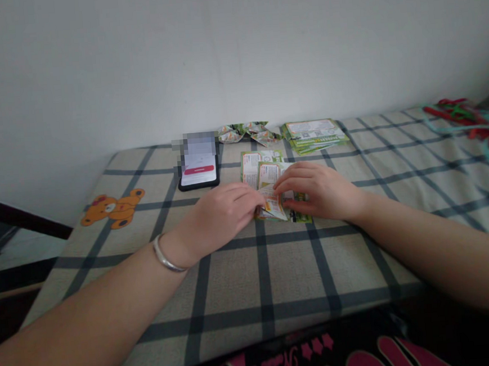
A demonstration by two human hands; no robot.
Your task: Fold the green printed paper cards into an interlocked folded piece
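A printed green and white leaflet (269,173) lies partly folded on the table between my hands, one layer turned over another. My left hand (229,209), with a silver bangle on its wrist, pinches the leaflet's folded part at its near left side. My right hand (319,191) rests on the leaflet's right side, its fingers bent and spaced from the thumb, the tips touching the paper. Part of the sheet is hidden under that hand. Beyond the leaflet lie several small folded pieces (249,132) in the same print.
A stack of flat leaflets (314,132) is at the back right. A phone (199,172) with its screen lit lies left of the leaflet. Red, green and teal ribbons (468,120) are heaped far right. A checked cloth (235,279) covers the table, against a white wall (234,54).
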